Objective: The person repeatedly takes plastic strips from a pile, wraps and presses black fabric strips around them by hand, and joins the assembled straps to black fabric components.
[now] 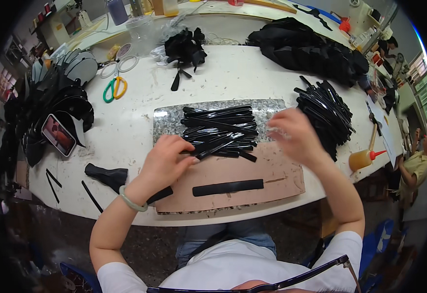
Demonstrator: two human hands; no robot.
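A pile of glossy black strips [218, 122] lies crosswise on a speckled grey stone slab [167, 122]. At the pile's near left end, my left hand [167, 158] pinches the end of one black strip [220, 145] between thumb and fingers. My right hand [294, 134] hovers just right of the pile, its fingers curled and smeared by motion, so what they hold, if anything, is unclear. In front of me a single wide matte black strip [228, 187] rests flat on a pinkish-tan board [277, 171]. Another black piece [159, 195] shows partly under my left wrist.
Right of the slab sits a bigger heap of black strips [326, 110], with a red-tipped glue bottle [365, 158] nearer. Scissors [115, 88], a phone [58, 135] and black cut pieces [69, 105] occupy the left. Black material [306, 46] is bunched at the back.
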